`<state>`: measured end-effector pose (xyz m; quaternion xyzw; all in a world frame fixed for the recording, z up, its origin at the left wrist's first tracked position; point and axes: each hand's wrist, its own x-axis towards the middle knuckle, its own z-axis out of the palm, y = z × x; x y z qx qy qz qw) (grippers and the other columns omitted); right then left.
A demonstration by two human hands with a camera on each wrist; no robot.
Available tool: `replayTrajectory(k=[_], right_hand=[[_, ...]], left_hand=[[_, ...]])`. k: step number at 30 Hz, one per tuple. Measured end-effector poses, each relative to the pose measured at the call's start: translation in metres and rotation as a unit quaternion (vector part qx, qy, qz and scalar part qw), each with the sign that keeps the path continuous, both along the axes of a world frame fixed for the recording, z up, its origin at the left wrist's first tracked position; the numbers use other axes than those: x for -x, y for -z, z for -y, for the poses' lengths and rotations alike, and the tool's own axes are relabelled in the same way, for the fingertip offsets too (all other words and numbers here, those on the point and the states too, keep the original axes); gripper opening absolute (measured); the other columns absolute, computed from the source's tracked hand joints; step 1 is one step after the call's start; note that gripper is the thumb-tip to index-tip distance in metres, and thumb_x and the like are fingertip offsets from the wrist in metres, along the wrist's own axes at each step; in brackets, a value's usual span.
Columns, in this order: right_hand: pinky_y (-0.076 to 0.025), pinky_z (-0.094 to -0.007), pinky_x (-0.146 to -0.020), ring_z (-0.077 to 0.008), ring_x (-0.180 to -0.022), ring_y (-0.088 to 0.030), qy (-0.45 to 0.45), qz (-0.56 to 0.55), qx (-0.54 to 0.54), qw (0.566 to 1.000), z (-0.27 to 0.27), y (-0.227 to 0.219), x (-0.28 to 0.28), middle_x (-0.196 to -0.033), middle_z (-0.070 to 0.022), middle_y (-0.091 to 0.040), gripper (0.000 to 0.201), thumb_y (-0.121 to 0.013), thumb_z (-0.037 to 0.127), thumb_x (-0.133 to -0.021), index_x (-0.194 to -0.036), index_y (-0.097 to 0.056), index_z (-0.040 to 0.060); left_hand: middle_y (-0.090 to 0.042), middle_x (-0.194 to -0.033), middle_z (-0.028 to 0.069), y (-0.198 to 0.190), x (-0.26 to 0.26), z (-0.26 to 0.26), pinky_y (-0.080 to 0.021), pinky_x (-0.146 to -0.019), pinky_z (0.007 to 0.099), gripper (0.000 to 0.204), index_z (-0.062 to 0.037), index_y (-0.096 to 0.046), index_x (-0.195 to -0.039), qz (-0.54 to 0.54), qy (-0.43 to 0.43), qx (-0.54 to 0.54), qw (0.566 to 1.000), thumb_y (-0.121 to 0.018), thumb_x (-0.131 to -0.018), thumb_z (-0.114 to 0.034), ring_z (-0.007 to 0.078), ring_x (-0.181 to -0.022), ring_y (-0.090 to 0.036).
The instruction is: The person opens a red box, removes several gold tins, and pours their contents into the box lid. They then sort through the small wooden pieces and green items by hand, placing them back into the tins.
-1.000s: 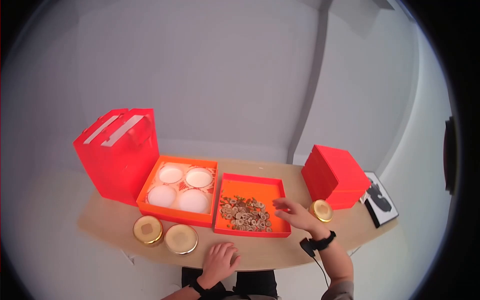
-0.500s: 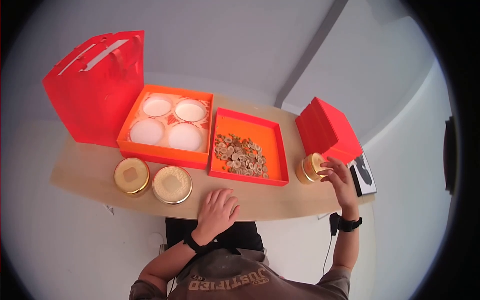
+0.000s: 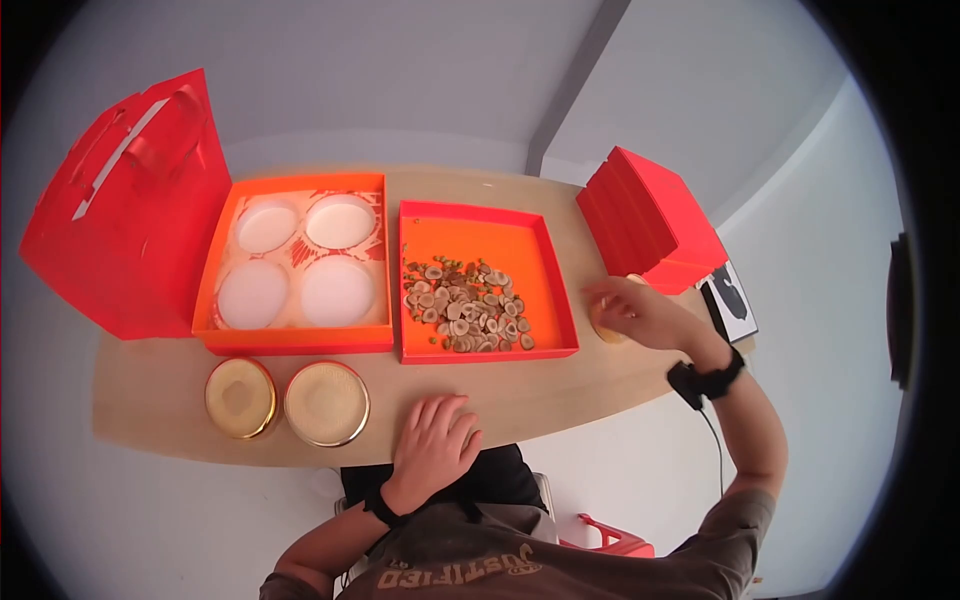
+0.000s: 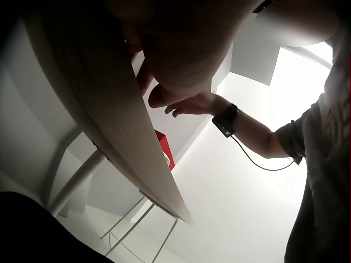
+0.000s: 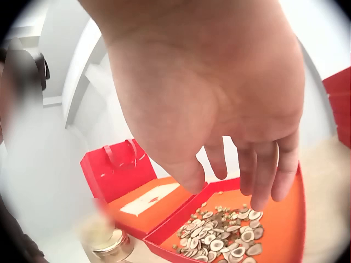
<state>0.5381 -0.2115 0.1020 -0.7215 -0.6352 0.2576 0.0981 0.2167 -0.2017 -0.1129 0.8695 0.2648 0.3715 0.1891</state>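
My right hand hangs over a gold-lidded jar right of a shallow red-and-orange box, hiding part of the jar. In the right wrist view its fingers point down, loosely straight, with nothing between them. Round brownish slices with pale centres and small greenish bits lie loose in the shallow box. My left hand rests flat on the table's front edge, fingers extended and holding nothing. Two more gold-lidded jars stand to the left of it.
A red-and-orange box with a white insert of round hollows sits left of the shallow box. Beside it stands a red paper bag. Red boxes stand at the back right, with a flat black-and-white box beyond them on the table.
My right hand has gone from the shallow box's right edge to the jar on the right, then up and slightly left over it. The left hand stays on the table edge. The head view has shifted.
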Motion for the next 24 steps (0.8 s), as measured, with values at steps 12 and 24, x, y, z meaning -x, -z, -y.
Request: replayTrajectory(k=[12,24], right_hand=[[-0.054,-0.0376,-0.093,-0.0252,-0.109,-0.066,-0.152,-0.093,0.227,0.957,-0.105,0.107,0.05,-0.126,-0.0151,-0.066,0.045,-0.063,0.025,-0.099,-0.138,-0.059,0.0041],[-0.049,-0.047,-0.105,-0.0365,-0.132,-0.052,-0.215,0.102,-0.038,0.971,-0.149,0.131,0.062,-0.149,-0.0172,-0.048,0.077,-0.077,0.036,-0.085,-0.153,-0.046,0.0192]], left_hand=[[-0.062,-0.119,0.0109,-0.001,-0.002,0.001,-0.043,-0.101,0.0456,0.02,-0.0072,-0.067,-0.1,-0.006,-0.011,0.001,1.0,-0.073,-0.086,-0.021,0.0297,-0.113,-0.06],[-0.063,-0.119,0.0105,-0.001,-0.008,0.007,-0.044,-0.101,0.0448,0.022,-0.008,-0.067,-0.1,-0.022,-0.073,-0.015,0.997,-0.074,-0.085,-0.022,0.0297,-0.113,-0.06]])
